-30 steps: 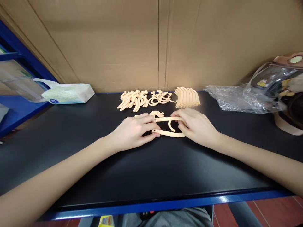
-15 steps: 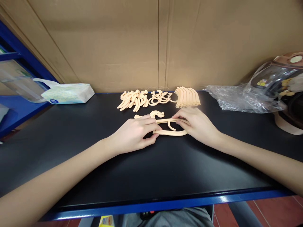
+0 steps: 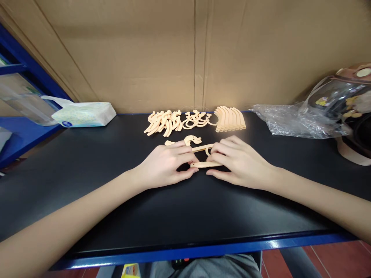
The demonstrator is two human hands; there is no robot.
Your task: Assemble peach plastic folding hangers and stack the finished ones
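Hanger pieces [image 3: 204,165] of cream plastic are between the two hands, at the middle of the black tabletop [image 3: 185,208]: a near bar [image 3: 204,165] with a small hole at its left end, a far bar [image 3: 199,148] roughly alongside it, and part of a curved hook [image 3: 208,151] showing between them. The left hand [image 3: 166,164] is half closed, thumb and fingers pinching the near bar's left end, the other fingers curled at the left end of the far bar. The right hand [image 3: 240,162] is loosely cupped over the right part of both bars, its fingers bent and its thumb spread apart on the near side; whether it grips them I cannot tell, as the hand covers their right ends. Just beyond lies an arched piece [image 3: 193,139], with another piece [image 3: 169,143] partly hidden by the left hand. Farther back sit a loose heap of curved arms [image 3: 164,122], a tangle of hooks [image 3: 195,120] and a neat rank of hollow-ended bars [image 3: 231,119]. Well to the left is a tissue pack [image 3: 87,114]; to the right, a crumpled clear plastic bag [image 3: 295,121] lies beside a clear container [image 3: 333,98] with a brown top. Brown cardboard [image 3: 130,50] rises behind everything
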